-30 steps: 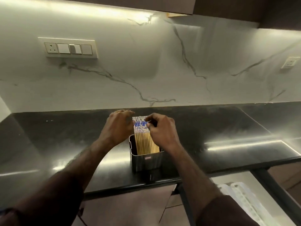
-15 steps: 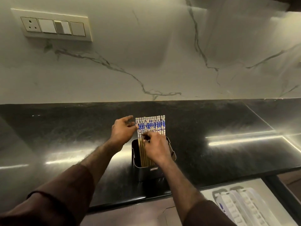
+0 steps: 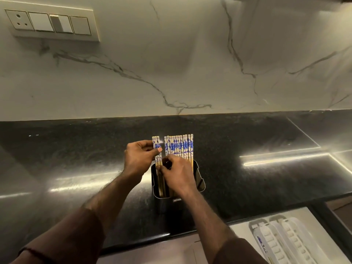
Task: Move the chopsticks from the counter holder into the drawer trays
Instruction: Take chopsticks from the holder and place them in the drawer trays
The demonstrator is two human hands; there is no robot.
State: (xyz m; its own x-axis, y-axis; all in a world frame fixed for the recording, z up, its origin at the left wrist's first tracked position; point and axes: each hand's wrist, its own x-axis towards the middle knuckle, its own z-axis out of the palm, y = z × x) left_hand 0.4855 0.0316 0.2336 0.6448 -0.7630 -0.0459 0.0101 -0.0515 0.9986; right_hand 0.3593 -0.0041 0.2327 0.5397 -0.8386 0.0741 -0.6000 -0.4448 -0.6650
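Two chopsticks [image 3: 157, 149] pinched by left hand [image 3: 137, 159], apart from row [image 3: 179, 147] in holder [image 3: 198, 180]; right hand [image 3: 178, 176] hides shafts, its fingers' grasp unclear.

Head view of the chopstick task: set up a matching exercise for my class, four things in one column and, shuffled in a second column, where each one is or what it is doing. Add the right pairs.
Things
1. left hand
2. right hand
3. holder
4. drawer trays

Places or states
A. stands on the black counter
B. pinches a few chopsticks pulled apart from the row
C. lie in the open drawer, lower right
D. fingers curled at the base of the row, over the holder

Pairs: 1-B, 2-D, 3-A, 4-C
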